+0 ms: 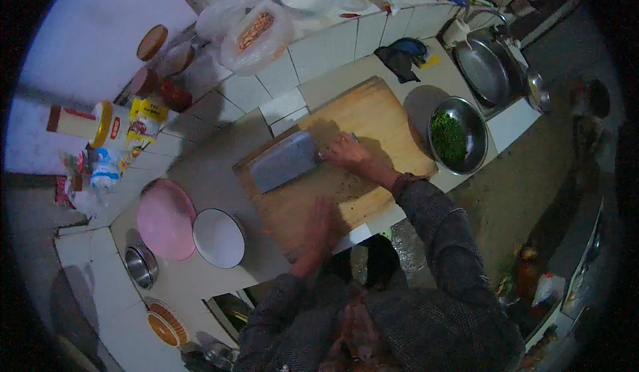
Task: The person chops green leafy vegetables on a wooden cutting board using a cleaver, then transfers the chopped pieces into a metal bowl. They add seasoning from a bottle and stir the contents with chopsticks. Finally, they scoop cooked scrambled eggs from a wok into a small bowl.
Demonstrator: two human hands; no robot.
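A broad cleaver [287,161] lies with its grey blade flat over the left half of a wooden cutting board [372,110]. My right hand [349,152] is closed around its handle, which the fingers mostly cover. Blurred and outstretched, my left hand [321,225] hovers over or rests on the board's near edge; which of the two I cannot tell. Nothing shows in it. Small dark bits are scattered on the wood below my right wrist. To the right, a steel bowl [480,137] holds chopped green herbs [448,135].
A pink basin [167,222], a white bowl [219,239] and small steel bowls [141,267] stand at left. A dark cloth [404,57] lies behind the board, near the sink pan [481,67]. Jars [159,90] and a bag of peanuts [255,32] line the back ledge.
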